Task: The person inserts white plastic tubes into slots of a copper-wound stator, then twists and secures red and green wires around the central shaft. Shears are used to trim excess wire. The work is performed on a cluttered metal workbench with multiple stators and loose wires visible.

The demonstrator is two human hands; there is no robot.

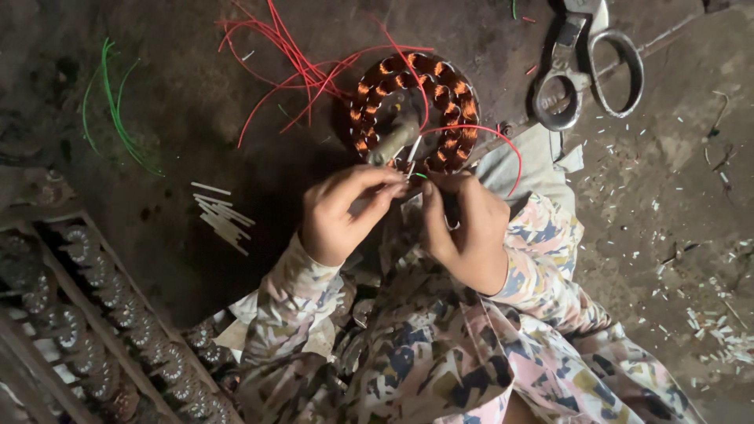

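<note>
A round motor stator (pixel 414 110) with copper windings and a metal shaft lies on the dark floor just beyond my hands. Red wires (pixel 302 67) run from it. My left hand (pixel 345 213) pinches a thin white sleeve and wire end near the stator's near edge. My right hand (pixel 463 228) meets it fingertip to fingertip, closed on a red wire that loops off to the right. Both sleeves are patterned cloth.
Large metal scissors (pixel 585 67) lie at the top right. A bunch of white sleeve pieces (pixel 222 216) lies left of my hands, green wires (pixel 114 110) farther left. A wooden crate (pixel 94 314) of several wound stators fills the lower left. White offcuts litter the floor on the right.
</note>
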